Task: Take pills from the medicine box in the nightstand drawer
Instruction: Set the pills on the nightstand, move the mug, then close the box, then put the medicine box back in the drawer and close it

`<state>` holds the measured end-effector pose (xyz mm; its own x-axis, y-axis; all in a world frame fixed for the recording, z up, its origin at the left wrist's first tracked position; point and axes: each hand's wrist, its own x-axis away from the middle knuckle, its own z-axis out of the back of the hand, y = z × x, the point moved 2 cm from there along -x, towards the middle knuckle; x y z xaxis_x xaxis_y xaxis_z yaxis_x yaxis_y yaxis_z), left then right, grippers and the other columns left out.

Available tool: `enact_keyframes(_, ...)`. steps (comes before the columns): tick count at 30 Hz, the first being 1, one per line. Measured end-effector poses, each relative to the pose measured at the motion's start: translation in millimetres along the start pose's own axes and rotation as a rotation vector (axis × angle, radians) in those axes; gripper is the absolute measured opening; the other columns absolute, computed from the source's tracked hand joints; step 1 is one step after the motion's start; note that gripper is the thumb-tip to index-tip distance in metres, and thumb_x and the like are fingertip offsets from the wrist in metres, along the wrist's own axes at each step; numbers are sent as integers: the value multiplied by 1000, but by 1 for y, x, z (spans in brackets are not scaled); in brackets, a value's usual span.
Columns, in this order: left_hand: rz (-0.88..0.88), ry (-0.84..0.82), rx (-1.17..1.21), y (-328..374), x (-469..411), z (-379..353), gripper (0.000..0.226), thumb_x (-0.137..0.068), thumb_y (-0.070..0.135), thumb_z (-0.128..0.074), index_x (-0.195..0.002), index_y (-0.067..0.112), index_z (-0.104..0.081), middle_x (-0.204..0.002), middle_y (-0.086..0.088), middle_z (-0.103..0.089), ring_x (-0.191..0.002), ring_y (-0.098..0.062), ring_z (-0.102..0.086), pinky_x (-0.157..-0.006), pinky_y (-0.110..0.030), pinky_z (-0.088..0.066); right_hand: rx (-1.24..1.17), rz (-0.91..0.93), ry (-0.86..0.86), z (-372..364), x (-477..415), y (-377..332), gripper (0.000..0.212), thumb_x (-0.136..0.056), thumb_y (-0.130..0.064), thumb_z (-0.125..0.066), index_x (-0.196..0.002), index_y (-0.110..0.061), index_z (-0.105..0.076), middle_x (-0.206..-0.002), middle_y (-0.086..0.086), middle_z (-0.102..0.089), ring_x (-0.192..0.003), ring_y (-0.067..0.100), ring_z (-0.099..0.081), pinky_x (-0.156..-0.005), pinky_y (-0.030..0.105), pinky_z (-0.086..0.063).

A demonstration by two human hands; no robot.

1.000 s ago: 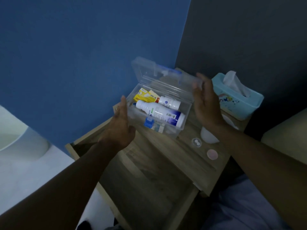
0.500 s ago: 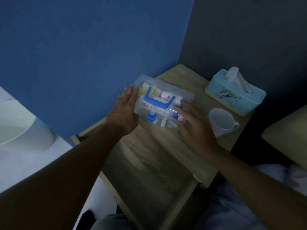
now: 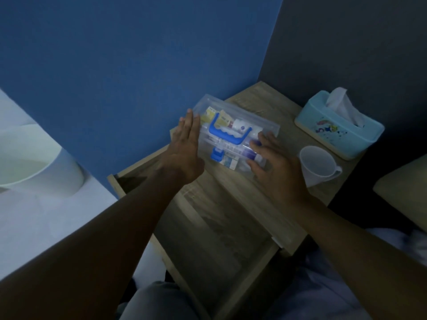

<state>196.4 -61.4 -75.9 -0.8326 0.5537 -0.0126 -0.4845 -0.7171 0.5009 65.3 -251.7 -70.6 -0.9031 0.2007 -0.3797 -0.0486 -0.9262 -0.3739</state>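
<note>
Box sits on the nightstand top, lid down, blue handle up, above the open drawer. Left hand lies flat against the box's left end, fingers straight, not curled round anything. Right hand is spread over the right front corner, fingertips on the lid, likewise not closed on it. Looks like bracing from both sides, probably to press the lid shut or steady the box; blue latch at the front edge, can't tell if engaged. Cup is just beside the right hand, easy to knock. Tissue box further back, clear of the work. The drawer looks empty.
</note>
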Motion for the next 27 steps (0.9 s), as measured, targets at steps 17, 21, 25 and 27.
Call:
enact_keyframes(17,245,204,481,4,8,-50,39,-84,31,-72,-119,19,-62,-104,4,-67,-81,0,-60,-63,-15,-47,14,-118,-125,6,-12,-13,42,-98,-28,-62,-137,-14,-60,-152,7,-51,-149,18,-36,-115,47,-38)
enact_keyframes(21,233,253,518,-1,9,-42,24,-79,32,-77,-99,23,-66,-87,12,-66,-80,1,-63,-69,-14,-51,-3,-118,-69,5,-12,-14,41,-95,-27,-67,-134,-13,-63,-148,8,-55,-146,20,-41,-113,46,-43)
enact_keyframes(25,187,333,535,3,19,-38,23,-83,37,-72,-101,27,-63,-86,16,-65,-81,7,-63,-63,-4,-48,-3,-104,-36,4,-11,-16,40,-94,-25,-68,-131,-10,-66,-144,10,-59,-143,21,-46,-111,41,-45)
enact_keyframes(27,173,393,565,12,17,-36,25,-86,35,-69,-106,21,-64,-89,15,-65,-82,10,-63,-65,-1,-47,-3,-108,-43,4,-11,-15,41,-94,-25,-68,-132,-10,-65,-146,10,-57,-144,22,-45,-112,42,-44)
